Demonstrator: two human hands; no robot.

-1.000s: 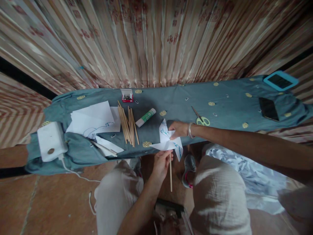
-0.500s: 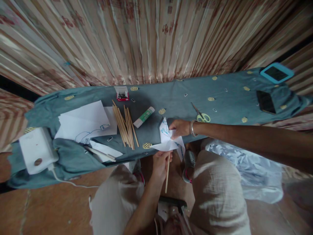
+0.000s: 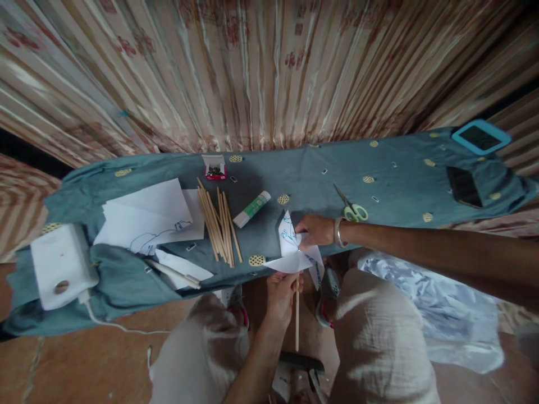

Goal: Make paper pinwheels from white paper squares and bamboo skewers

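Note:
A white paper pinwheel [image 3: 289, 262] with blue pen marks is at the table's front edge, with a small pin at its centre. My left hand [image 3: 278, 294], below the blades, is closed around a thin wooden stick [image 3: 297, 325] that hangs down from under the paper. My right hand [image 3: 316, 230], with a bangle on the wrist, reaches in from the right. Its fingers are closed on the pinwheel near the centre, with the fingertips partly hidden by paper.
Left of my hands lie a glue stick [image 3: 252, 209], several wooden sticks [image 3: 214, 224], a red box of pins [image 3: 215, 171] and white paper sheets [image 3: 147, 210]. Scissors [image 3: 352, 209] are on the right, with a phone [image 3: 464, 186] and a blue-framed tablet [image 3: 480, 137] farther off.
The stick has swung from a slant to nearly straight down. My right hand stays on the pinwheel's centre. The whole view has shifted slightly.

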